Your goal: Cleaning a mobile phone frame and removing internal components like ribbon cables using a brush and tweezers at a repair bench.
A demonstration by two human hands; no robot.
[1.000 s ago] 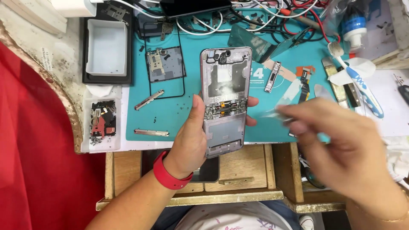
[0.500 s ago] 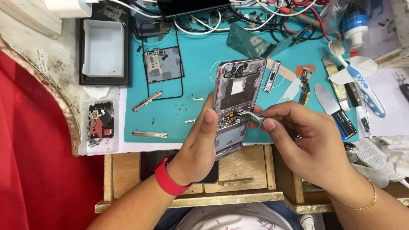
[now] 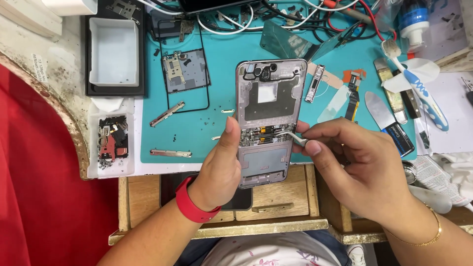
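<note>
My left hand [image 3: 220, 170] grips an opened phone [image 3: 266, 103] by its lower left edge and holds it upright over the teal mat [image 3: 197, 130]. The phone's back is off, showing a dark shield plate, camera holes at the top and a band of connectors across the middle. My right hand [image 3: 362, 165] pinches thin metal tweezers [image 3: 290, 137], and their tips rest on the connector band at the phone's right side. A red band circles my left wrist and a thin gold bangle my right.
On the mat lie a removed phone frame [image 3: 185, 74], metal brackets [image 3: 170, 153], small screws, a flex cable [image 3: 352, 91] and a toothbrush [image 3: 419, 86]. A white tray [image 3: 115, 53] and a parts box [image 3: 111, 140] stand left. Cables run along the top. A wooden drawer [image 3: 276, 197] sits below.
My right hand came in from the right with the tweezers and set their tips on the phone's middle. My left hand tilted the phone briefly, then brought it back upright.
</note>
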